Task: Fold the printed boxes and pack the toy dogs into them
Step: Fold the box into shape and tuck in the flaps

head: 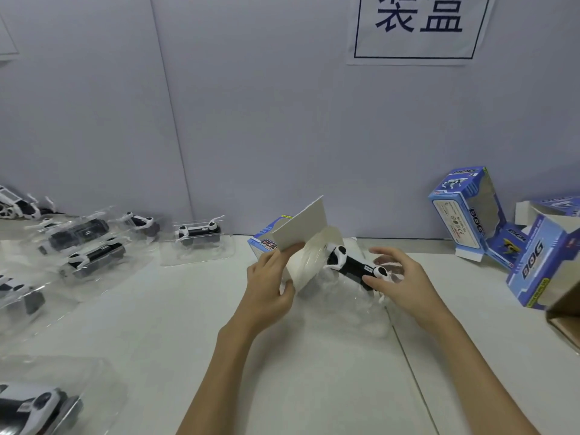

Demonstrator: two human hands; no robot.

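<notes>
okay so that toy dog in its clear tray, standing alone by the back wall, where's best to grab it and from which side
Probably by the toy dog's black body, pinched across its long sides from above. The white legs splay outward and look thin, and the clear tray under it looks flimsy. Its top is unobstructed.

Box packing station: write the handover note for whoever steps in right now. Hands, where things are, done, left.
Left hand: grips the open printed box at its mouth, flap raised.
Right hand: holds the toy dog in its clear plastic tray, front end at the box mouth, not yet pushed in.
Done: two folded boxes stand at the right by the wall; whether they are filled cannot be told.
Left: slide this dog in and close the flaps, then box the other toy dogs in trays lying at the left of the table.
</notes>
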